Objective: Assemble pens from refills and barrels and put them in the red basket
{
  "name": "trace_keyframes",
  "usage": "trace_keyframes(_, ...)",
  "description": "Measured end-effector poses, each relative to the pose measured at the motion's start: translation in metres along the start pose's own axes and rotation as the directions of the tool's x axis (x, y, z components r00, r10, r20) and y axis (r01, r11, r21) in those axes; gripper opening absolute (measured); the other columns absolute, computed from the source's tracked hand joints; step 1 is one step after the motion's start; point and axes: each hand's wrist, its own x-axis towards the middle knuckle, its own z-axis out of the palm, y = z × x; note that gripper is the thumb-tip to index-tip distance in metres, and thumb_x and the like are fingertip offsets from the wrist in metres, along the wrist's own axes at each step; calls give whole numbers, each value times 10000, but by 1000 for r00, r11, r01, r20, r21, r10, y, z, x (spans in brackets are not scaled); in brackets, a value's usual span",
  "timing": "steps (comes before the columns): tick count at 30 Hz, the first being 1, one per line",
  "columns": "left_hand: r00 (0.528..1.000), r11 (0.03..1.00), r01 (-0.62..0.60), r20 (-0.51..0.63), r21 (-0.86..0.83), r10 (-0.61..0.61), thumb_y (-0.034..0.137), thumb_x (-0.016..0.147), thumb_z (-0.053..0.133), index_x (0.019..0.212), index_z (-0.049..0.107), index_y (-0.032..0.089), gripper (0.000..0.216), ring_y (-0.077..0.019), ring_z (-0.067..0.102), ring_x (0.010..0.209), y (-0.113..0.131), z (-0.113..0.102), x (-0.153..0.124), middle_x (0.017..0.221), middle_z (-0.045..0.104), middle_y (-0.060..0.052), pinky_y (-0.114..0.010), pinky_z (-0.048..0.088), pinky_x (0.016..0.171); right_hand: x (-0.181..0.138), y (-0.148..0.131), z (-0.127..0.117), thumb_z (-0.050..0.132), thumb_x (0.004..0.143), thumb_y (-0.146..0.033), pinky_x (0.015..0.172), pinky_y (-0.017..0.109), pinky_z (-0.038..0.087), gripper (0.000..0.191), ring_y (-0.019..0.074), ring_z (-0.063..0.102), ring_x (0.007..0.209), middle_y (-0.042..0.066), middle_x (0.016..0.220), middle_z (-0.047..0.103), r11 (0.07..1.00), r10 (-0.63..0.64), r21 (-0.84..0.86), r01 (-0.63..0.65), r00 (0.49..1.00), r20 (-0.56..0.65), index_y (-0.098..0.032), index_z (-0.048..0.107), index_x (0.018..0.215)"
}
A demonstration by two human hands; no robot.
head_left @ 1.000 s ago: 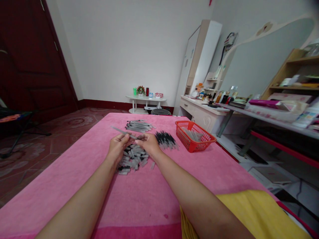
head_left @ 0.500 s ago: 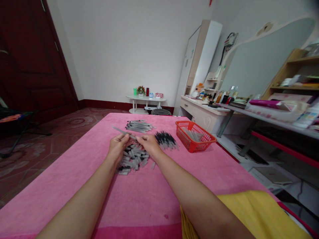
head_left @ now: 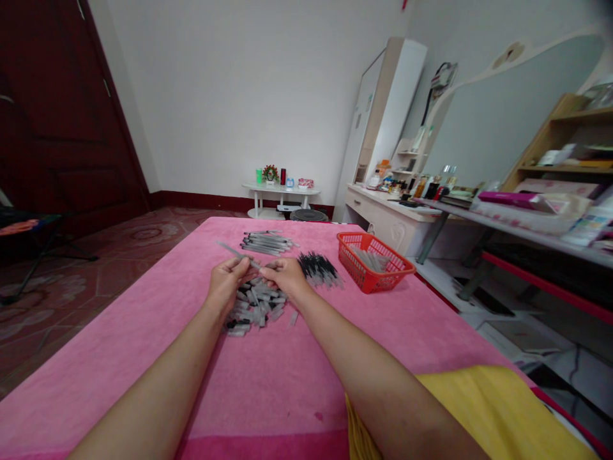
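My left hand [head_left: 228, 279] is closed round a slim translucent pen barrel [head_left: 230, 249], which points away to the upper left. At the barrel's near end my right hand [head_left: 283, 276] is closed in a pinch; any small part inside those fingertips is hidden. Under both hands lies a loose pile of clear and black pen caps [head_left: 258, 306]. Beyond them is a row of pens [head_left: 267, 243] laid side by side. Just right of my right hand sits a bundle of dark-ended pen refills [head_left: 320, 269].
A red plastic basket [head_left: 378, 281] with clear barrels inside stands on the right of the pink cloth [head_left: 268, 390]. One cap [head_left: 294, 318] lies apart from the pile. Yellow fabric [head_left: 488, 409] covers the near right corner. A dressing table [head_left: 383, 207] stands beyond the basket.
Both hands stay almost in place, still holding the barrel. My right fingertips have shifted very slightly at its near end.
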Motion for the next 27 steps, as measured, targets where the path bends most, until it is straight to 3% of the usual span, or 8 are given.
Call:
trace_keyframes(9,997,1000,-7,-79,29,9,416,548,787,720,652,109,376,-131,614,562,2,4,-1,646,651,-23,-266,543,597,3,0,-2,751,630,-335,436,205,412,202,131,590,486,-7,566,617,935,-233,-286,207,971,-57,-173,643,684)
trace_keyframes(11,997,999,-35,-62,4,35,415,556,783,753,658,115,380,-134,620,595,3,4,-1,684,664,-28,-258,536,606,1,-3,0,713,684,-364,417,190,405,216,115,582,469,-2,591,627,964,-166,-213,159,986,-17,-166,629,701)
trace_keyframes(13,998,998,-53,-36,-17,52,413,568,778,781,663,117,383,-136,626,634,4,3,0,728,677,-36,-245,528,614,-2,-7,1,619,777,-410,402,182,404,268,98,564,439,6,586,630,997,-21,-78,27,996,83,-149,625,716)
trace_keyframes(16,999,999,-42,-15,-23,41,416,566,781,793,664,114,395,-147,634,668,3,2,0,762,690,-53,-238,517,621,-6,-12,2,540,839,-427,393,167,395,343,76,526,401,1,525,611,991,115,49,-128,972,205,-126,635,704)
trace_keyframes(23,996,1000,5,-92,-12,-6,401,555,782,784,649,114,390,-146,640,605,1,0,2,705,684,-47,-257,526,601,-3,-4,-3,772,595,-292,430,185,399,190,83,507,418,-23,488,604,993,1,-121,-4,1000,-20,-156,640,605)
trace_keyframes(27,981,997,-4,-196,-73,-11,373,576,769,755,631,117,341,-129,630,575,4,-4,5,658,660,-26,-240,522,574,-1,-8,-7,697,625,-244,429,183,400,137,83,496,424,-22,492,591,997,55,-57,-58,997,-44,-160,596,584)
